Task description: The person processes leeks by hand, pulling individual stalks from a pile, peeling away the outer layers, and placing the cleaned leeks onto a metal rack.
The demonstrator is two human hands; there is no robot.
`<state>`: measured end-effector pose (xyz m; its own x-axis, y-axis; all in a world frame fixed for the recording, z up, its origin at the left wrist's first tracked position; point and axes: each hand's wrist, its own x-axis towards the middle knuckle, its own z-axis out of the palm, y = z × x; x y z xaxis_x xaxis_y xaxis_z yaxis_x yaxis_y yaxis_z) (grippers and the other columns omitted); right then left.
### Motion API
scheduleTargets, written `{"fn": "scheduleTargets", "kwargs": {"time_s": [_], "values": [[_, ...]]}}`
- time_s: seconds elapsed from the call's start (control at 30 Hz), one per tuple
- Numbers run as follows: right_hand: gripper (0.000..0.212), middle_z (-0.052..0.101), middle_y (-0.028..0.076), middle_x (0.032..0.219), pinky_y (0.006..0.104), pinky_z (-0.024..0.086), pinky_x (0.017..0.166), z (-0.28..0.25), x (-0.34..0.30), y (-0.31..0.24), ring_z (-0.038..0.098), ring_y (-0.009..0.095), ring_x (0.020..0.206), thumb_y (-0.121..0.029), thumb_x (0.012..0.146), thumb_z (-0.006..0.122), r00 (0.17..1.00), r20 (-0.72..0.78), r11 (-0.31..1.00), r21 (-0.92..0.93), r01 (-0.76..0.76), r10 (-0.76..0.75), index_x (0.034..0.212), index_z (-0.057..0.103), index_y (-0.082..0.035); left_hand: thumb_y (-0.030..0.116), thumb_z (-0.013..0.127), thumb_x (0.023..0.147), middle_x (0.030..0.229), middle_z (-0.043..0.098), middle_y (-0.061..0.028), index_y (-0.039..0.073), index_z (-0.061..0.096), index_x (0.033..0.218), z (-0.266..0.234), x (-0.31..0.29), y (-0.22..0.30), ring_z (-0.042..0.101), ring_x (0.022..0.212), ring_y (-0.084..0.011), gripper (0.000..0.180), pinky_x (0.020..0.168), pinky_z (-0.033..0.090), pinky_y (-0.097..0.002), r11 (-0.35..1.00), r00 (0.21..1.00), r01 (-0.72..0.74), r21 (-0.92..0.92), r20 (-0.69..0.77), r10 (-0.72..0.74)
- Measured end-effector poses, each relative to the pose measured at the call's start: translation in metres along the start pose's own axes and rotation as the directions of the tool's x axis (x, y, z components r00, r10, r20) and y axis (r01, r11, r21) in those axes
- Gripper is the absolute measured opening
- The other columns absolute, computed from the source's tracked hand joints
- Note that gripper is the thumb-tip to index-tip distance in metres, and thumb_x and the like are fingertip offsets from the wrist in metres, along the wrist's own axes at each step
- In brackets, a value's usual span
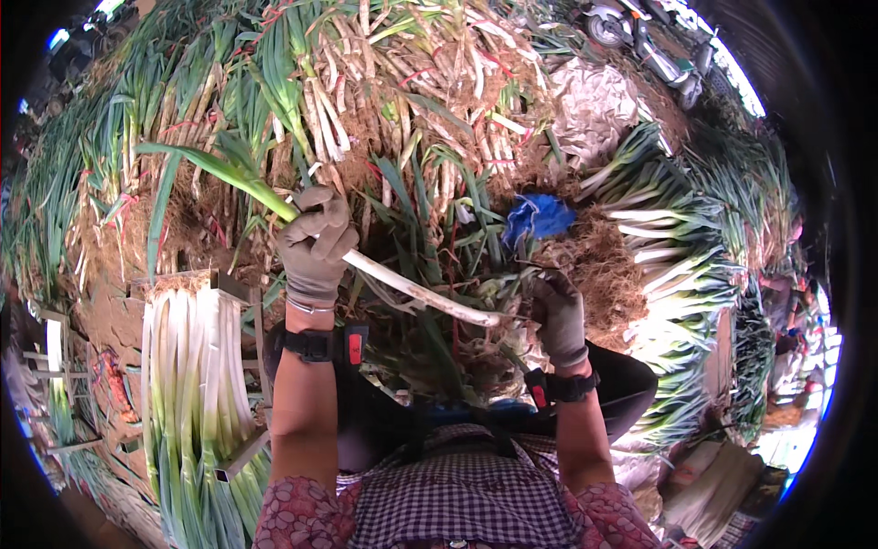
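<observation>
My left hand [315, 247], in a grey-beige work glove, is closed around a long green onion [412, 289]. Its green leaves point up and left, while the white stalk slants down to the right. My right hand [558, 320], also gloved, is beside the stalk's root end with its fingers curled together. Whatever those fingers hold is too dark and small to make out. Below both hands lie loose leaves and peeled, papery skins [485, 366].
Heaps of untrimmed green onions [366, 82] with dry roots spread ahead. Cleaned onions [192, 366] lie in a metal frame at left. More white stalks [658, 265] are stacked at right, past a pile of cut roots [599, 265] and a blue bag [538, 220].
</observation>
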<state>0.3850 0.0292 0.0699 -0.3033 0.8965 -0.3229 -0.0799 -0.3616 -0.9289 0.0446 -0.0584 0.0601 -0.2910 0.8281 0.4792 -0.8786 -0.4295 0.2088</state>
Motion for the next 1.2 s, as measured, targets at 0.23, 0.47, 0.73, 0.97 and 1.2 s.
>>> {"fn": "scheduleTargets", "kwargs": {"time_s": [0.23, 0.47, 0.73, 0.97, 1.2], "values": [[0.013, 0.066, 0.003, 0.080, 0.0231, 0.046, 0.058, -0.054, 0.015, 0.000, 0.057, 0.007, 0.069, 0.000, 0.089, 0.057, 0.912, -0.160, 0.784, -0.579, 0.224, -0.378, 0.097, 0.066, -0.003, -0.004, 0.048, 0.086, 0.093, 0.063, -0.0137, -0.004, 0.057, 0.118, -0.005, 0.000, 0.010, 0.041, 0.045, -0.0052, 0.033, 0.042, 0.034, -0.0185, 0.991, 0.987, -0.126, 0.041, -0.091, 0.129], [0.021, 0.061, 0.011, 0.089, 0.0366, 0.047, 0.068, 0.089, -0.012, -0.022, 0.058, 0.028, 0.079, -0.012, 0.083, 0.067, 0.578, 0.402, 0.224, -0.649, 0.727, -0.710, 0.103, 0.064, -0.008, -0.001, 0.051, 0.088, 0.095, 0.065, -0.0121, -0.004, 0.057, 0.118, -0.011, 0.002, -0.008, 0.042, 0.047, -0.0042, 0.031, 0.042, 0.035, -0.0194, 0.966, 0.960, -0.185, 0.183, -0.174, 0.217], [0.023, 0.062, 0.018, 0.073, 0.0484, 0.048, 0.061, 0.147, 0.050, 0.056, 0.062, 0.038, 0.069, -0.029, 0.089, 0.060, 0.700, 0.352, 0.301, -0.718, 0.628, -0.621, 0.098, 0.062, -0.007, 0.005, 0.052, 0.088, 0.092, 0.063, -0.0116, -0.002, 0.059, 0.112, 0.010, 0.000, -0.025, 0.041, 0.048, -0.0045, 0.026, 0.044, 0.034, -0.0195, 0.960, 0.971, -0.135, 0.246, -0.161, 0.178], [0.026, 0.068, 0.012, 0.081, 0.0343, 0.050, 0.064, 0.103, 0.052, 0.054, 0.066, 0.021, 0.070, -0.027, 0.088, 0.067, 0.928, 0.346, 0.977, -0.107, 0.184, -0.137, 0.096, 0.066, -0.003, 0.007, 0.054, 0.083, 0.086, 0.061, -0.0142, -0.002, 0.058, 0.113, 0.021, -0.002, -0.018, 0.037, 0.042, -0.0068, 0.031, 0.042, 0.033, -0.0209, 0.949, 0.986, -0.001, 0.315, -0.157, 0.053], [0.009, 0.066, 0.003, 0.087, 0.0249, 0.050, 0.072, 0.114, -0.003, 0.032, 0.061, 0.009, 0.081, -0.001, 0.086, 0.066, 0.821, 0.358, 0.741, -0.367, 0.562, -0.445, 0.094, 0.064, -0.001, 0.020, 0.052, 0.096, 0.091, 0.066, -0.0044, 0.006, 0.054, 0.128, 0.004, -0.001, -0.061, 0.041, 0.050, -0.0032, 0.035, 0.044, 0.033, -0.0175, 0.976, 0.946, 0.048, 0.212, -0.322, 0.023]]}}
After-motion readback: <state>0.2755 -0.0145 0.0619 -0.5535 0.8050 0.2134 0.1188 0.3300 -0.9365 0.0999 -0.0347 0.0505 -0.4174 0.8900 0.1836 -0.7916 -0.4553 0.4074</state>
